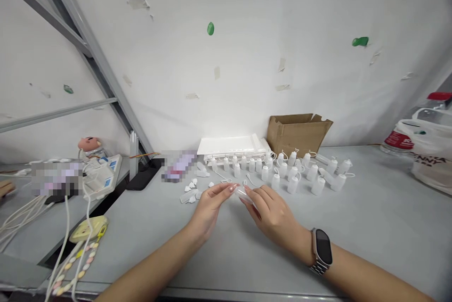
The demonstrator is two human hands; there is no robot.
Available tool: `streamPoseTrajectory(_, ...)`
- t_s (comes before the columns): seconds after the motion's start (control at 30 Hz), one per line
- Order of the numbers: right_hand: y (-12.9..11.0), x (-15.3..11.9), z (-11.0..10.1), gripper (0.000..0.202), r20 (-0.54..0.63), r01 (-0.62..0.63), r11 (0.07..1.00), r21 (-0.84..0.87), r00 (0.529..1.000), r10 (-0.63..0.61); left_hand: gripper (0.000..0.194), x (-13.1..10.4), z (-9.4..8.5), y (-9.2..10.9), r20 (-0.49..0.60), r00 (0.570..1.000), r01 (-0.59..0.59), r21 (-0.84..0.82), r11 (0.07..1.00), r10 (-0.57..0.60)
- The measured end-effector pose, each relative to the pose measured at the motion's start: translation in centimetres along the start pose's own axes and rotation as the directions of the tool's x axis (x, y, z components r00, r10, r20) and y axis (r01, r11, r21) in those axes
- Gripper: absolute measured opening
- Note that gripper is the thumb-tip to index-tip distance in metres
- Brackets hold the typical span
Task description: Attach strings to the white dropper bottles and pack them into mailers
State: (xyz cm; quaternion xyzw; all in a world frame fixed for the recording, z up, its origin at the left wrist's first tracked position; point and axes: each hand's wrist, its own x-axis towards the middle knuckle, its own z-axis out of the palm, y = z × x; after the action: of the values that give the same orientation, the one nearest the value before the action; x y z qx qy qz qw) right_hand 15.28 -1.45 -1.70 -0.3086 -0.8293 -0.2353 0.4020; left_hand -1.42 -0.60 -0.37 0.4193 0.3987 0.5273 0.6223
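Observation:
Between my two hands, over the middle of the grey table (pixel 219 264), is a small translucent bottle (pixel 243 194). My right hand (pixel 270 210) wraps its fingers round the bottle's body. The fingertips of my left hand (pixel 212 203) are pinched together at the bottle's left end; whatever they hold there is too small to make out. Several white capped bottles (pixel 292 184) with looped strings stand behind and to the right of my hands. Small white caps (pixel 192 183) and a clear bottle lying on its side (pixel 188 195) are left of my left hand.
Behind the bottles are a white stack of flat packs (pixel 233 145) and an open cardboard box (pixel 296 134). A plastic bag (pixel 432 151) and a large red-capped bottle (pixel 397 139) stand far right. At left are a power strip (pixel 106 179), cables and a beaded strap (pixel 84 266).

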Motion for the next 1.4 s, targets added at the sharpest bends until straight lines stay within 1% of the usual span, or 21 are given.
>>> streamPoseTrajectory(0.07, 0.0, -0.1, 0.1, 0.019, -0.005, 0.008, 1.0, -0.007, 1.0, -0.008, 0.018, -0.1, 0.1, 0.0, -0.01, 1.0, -0.008, 0.018, 1.0, 0.008)
streamPoseTrajectory(0.17, -0.1, -0.3, 0.2, 0.018, 0.011, 0.041, 0.998, -0.05, 0.999, -0.041, 0.017, -0.1, 0.2, -0.1, 0.019, 1.0, -0.017, 0.01, 1.0, 0.017)
streamPoseTrajectory(0.3, -0.2, -0.4, 0.3, 0.015, 0.076, 0.116, 0.986, -0.123, 0.991, -0.108, 0.015, 0.0, 0.4, -0.4, 0.074, 0.997, 0.022, -0.066, 0.998, -0.017)
streamPoseTrajectory(0.4, -0.3, -0.2, 0.1, 0.015, 0.092, 0.162, 0.973, -0.164, 0.985, -0.148, 0.015, -0.1, 0.4, -0.4, 0.095, 0.995, 0.043, -0.104, 0.994, -0.033)
streamPoseTrajectory(0.53, -0.5, 0.3, -0.2, 0.017, 0.077, 0.155, 0.973, -0.169, 0.987, -0.144, 0.012, -0.4, 0.4, -0.1, 0.072, 0.997, -0.007, -0.075, 0.997, 0.012)
streamPoseTrajectory(0.7, -0.8, 0.6, -0.4, 0.017, 0.079, 0.177, 0.967, -0.186, 0.983, -0.165, 0.017, -0.5, 0.7, -0.4, -0.05, 0.996, -0.07, 0.013, 0.997, 0.071)
streamPoseTrajectory(0.77, -0.8, 0.6, -0.5, 0.017, 0.082, 0.184, 0.962, -0.2, 0.982, -0.171, 0.018, -0.6, 1.0, -0.7, -0.078, 0.995, -0.055, 0.032, 0.998, 0.058)
streamPoseTrajectory(0.87, -0.9, 0.5, -0.6, 0.018, 0.072, 0.177, 0.963, -0.202, 0.984, -0.166, 0.02, -0.7, 1.3, -0.9, -0.07, 0.997, -0.013, -0.007, 1.0, 0.013)
streamPoseTrajectory(0.93, -0.9, 0.4, -0.6, 0.016, 0.051, 0.161, 0.967, -0.195, 0.987, -0.154, 0.019, -0.7, 1.3, -0.8, -0.051, 0.999, -0.015, -0.033, 0.999, 0.013)
streamPoseTrajectory(1.0, -1.0, 0.2, -0.3, 0.013, 0.021, 0.141, 0.973, -0.185, 0.99, -0.14, 0.017, -0.6, 1.2, -0.8, -0.03, 0.999, -0.04, -0.038, 0.998, 0.039)
streamPoseTrajectory(1.13, -1.1, -0.2, 0.4, 0.01, -0.012, 0.072, 0.988, -0.133, 0.997, -0.074, 0.015, -0.6, 0.9, -1.0, -0.042, 0.997, -0.071, -0.027, 0.997, 0.07)
streamPoseTrajectory(1.2, -1.1, -0.2, 0.6, 0.011, -0.024, 0.0, 0.997, -0.074, 1.0, -0.002, 0.016, -0.6, 0.9, -1.1, -0.043, 0.998, -0.052, -0.033, 0.998, 0.051)
streamPoseTrajectory(1.3, -0.9, 0.1, 0.6, 0.014, -0.015, -0.136, 0.988, 0.076, 0.99, 0.138, 0.023, -0.6, 0.8, -0.9, 0.009, 1.0, -0.002, -0.028, 1.0, 0.002)
streamPoseTrajectory(1.4, -0.6, 0.2, 0.3, 0.017, 0.01, -0.221, 0.955, 0.196, 0.975, 0.224, 0.024, -0.6, 0.7, -0.5, 0.04, 0.999, -0.02, -0.028, 0.999, 0.021)
